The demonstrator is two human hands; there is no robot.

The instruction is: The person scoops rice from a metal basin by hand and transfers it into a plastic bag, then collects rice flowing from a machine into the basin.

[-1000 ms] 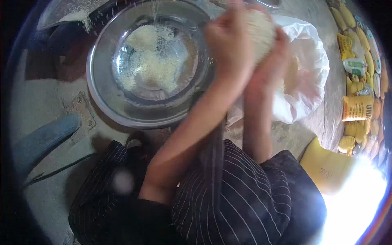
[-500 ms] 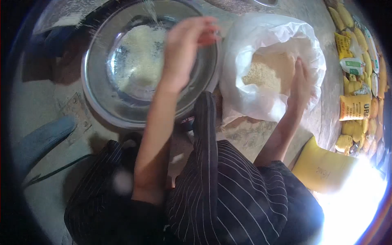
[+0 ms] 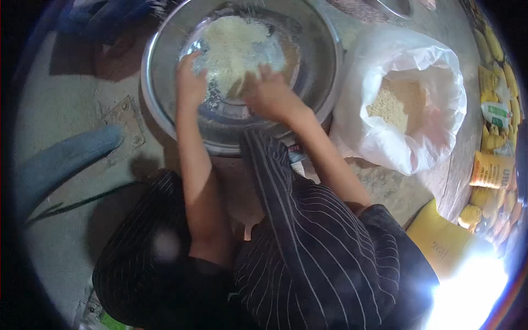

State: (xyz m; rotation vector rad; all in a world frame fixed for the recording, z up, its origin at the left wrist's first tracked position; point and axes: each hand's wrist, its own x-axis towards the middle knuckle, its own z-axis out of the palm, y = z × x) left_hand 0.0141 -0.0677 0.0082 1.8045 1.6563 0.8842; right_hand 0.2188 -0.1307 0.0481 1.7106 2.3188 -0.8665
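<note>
A wide metal basin [image 3: 157, 88] holds a layer of pale, grain-like material [image 3: 234, 41] that I take for rice or a similar grain. Over the basin's left side is my left hand [image 3: 191, 82], fingers apart and nothing held. My right hand [image 3: 272, 96] reaches in from the near right, fingers spread towards the grain and slightly blurred. Whether either hand touches the grain I cannot tell. To the right of the basin stands a white plastic sack [image 3: 360, 104], its mouth wide, with similar pale grain [image 3: 393, 104] inside.
Filled yellow and white packets [image 3: 492, 170] are stacked along the far right. A yellow container with handwriting [image 3: 440, 242] stands near my right side, beside bright glare. A blue-grey curved object [image 3: 71, 159] lies on the floor at left. Another metal vessel [image 3: 399, 6] shows at the top.
My right hand has left the sack and come over the basin. My left hand has moved left and lower within it. The view has shifted, so the basin and sack sit further right.
</note>
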